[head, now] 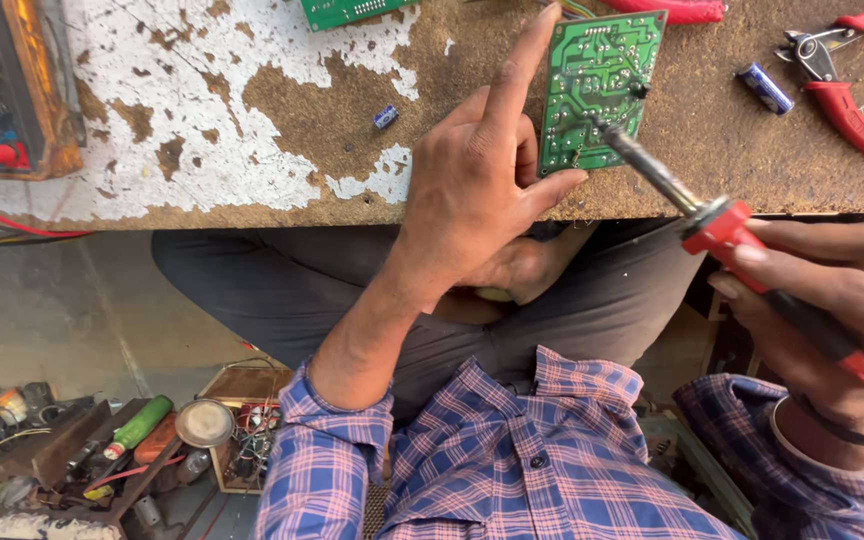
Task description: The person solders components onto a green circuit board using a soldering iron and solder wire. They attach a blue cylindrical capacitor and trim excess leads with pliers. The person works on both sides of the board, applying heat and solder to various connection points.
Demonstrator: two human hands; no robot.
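On a worn, paint-flaked workbench (252, 110), green circuit board (597, 90) near the front edge, light, stiff, fragile, best pinched by edges as left hand (477, 190) does, right hand (832, 300) clenching soldering iron (722, 225).

The workbench (282, 110) was rough brown board with chipped, flaking white paint. The circuit board (597, 90) showed glossy green lacquer dotted with dull solder, and the soldering iron (742, 260) had a grey, scorched metal shaft and a smooth red plastic handle. The shirt (512, 460) was soft checked cloth
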